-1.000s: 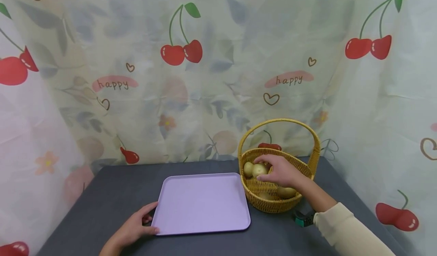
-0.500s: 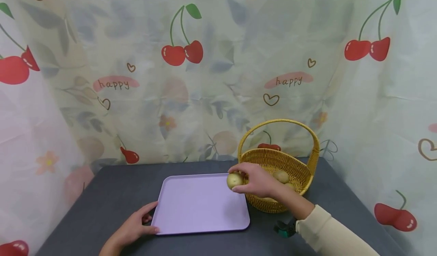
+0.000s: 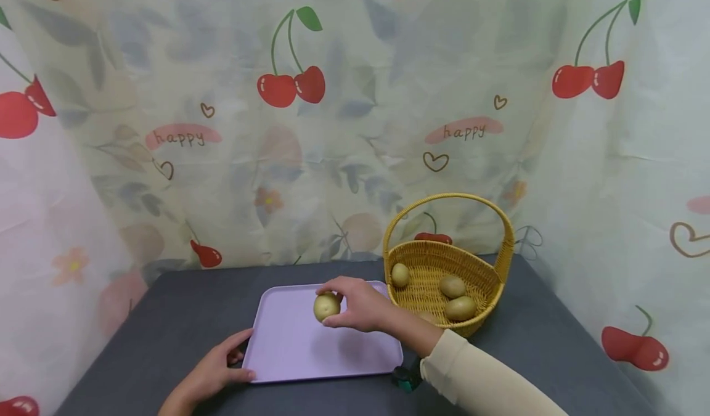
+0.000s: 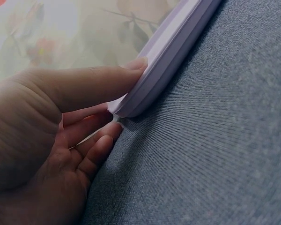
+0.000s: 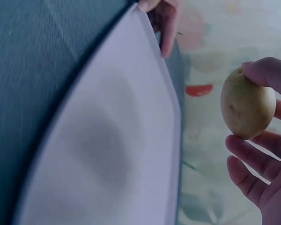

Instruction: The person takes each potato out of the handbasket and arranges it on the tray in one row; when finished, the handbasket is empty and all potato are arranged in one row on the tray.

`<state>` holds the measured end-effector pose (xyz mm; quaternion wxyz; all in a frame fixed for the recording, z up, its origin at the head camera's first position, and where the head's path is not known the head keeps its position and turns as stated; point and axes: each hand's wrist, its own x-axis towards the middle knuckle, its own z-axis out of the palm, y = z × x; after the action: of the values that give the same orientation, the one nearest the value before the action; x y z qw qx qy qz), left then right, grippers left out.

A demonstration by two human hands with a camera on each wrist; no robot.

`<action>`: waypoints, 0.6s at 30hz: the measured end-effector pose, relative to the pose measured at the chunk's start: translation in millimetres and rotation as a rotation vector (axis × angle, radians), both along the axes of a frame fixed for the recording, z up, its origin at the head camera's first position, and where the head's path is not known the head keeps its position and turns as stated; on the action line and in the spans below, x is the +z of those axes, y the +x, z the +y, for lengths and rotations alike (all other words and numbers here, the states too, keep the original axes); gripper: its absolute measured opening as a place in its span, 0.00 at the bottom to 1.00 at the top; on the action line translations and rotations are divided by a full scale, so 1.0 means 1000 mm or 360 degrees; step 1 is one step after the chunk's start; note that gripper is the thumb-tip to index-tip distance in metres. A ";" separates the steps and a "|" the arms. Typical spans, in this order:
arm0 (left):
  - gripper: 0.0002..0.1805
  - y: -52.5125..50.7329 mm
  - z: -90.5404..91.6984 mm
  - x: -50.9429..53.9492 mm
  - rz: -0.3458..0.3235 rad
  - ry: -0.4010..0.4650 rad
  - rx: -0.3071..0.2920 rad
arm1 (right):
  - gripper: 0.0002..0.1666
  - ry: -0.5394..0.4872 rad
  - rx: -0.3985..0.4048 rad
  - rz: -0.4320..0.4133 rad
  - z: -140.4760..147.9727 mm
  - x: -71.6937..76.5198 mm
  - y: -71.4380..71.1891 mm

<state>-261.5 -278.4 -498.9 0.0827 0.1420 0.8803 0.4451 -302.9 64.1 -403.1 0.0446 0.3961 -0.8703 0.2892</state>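
In the head view my right hand (image 3: 360, 305) pinches a pale yellow potato (image 3: 326, 307) between thumb and fingers, held above the lilac tray (image 3: 277, 354). The right wrist view shows this potato (image 5: 247, 104) apart from the tray, with a shadow on the tray surface. My left hand (image 3: 213, 370) grips the tray's near left corner. In the left wrist view its thumb presses the rim (image 4: 154, 75) and other fingers lie curled beside the corner. A yellow wicker basket (image 3: 427, 265) stands right of the tray. Several potatoes lie inside, one (image 3: 427, 317) partly hidden by my right forearm.
A dark grey cloth (image 3: 199, 305) covers the table. The basket's tall arched handle (image 3: 449, 196) rises above it. Behind and at both sides hangs a curtain (image 3: 333, 157) printed with cherries. A dark and teal device (image 3: 407, 378) sits at my right wrist.
My right hand has taken a potato out of the basket and carried it left, over the tray. The left hand stays at the tray's corner.
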 end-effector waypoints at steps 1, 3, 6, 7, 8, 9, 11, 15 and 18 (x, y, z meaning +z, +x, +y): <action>0.46 0.001 -0.001 0.000 -0.0005 0.0005 0.0006 | 0.28 0.0003 -0.0001 -0.0022 -0.006 -0.003 0.000; 0.46 0.001 -0.001 0.000 0.0003 0.0006 0.0007 | 0.28 -0.0003 0.0011 -0.0046 -0.018 -0.010 -0.002; 0.46 0.001 0.000 -0.001 0.0010 0.0007 0.0009 | 0.29 -0.0007 0.0022 -0.0050 -0.033 -0.021 -0.003; 0.46 0.001 0.000 -0.001 0.0013 0.0002 0.0008 | 0.29 -0.0012 0.0026 -0.0051 -0.037 -0.025 -0.004; 0.46 0.001 0.000 -0.001 0.0019 -0.0010 0.0007 | 0.29 -0.0018 0.0032 -0.0045 -0.042 -0.029 -0.005; 0.46 0.001 0.001 0.000 0.0017 -0.0019 0.0011 | 0.29 -0.0021 0.0030 -0.0047 -0.046 -0.032 -0.005; 0.46 0.001 0.001 0.000 0.0029 -0.0027 0.0012 | 0.29 -0.0032 0.0033 -0.0061 -0.055 -0.040 -0.007; 0.46 0.002 -0.001 0.001 0.0065 -0.0027 -0.0003 | 0.30 -0.0052 0.0027 -0.0090 -0.074 -0.056 -0.010; 0.46 0.002 -0.001 0.000 0.0048 -0.0021 -0.0005 | 0.31 -0.0086 0.0001 -0.0150 -0.087 -0.064 -0.011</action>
<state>-259.7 -279.4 -498.6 0.0712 0.1495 0.8841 0.4370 -313.9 -23.0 -467.5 0.0143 0.3810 -0.8632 0.3310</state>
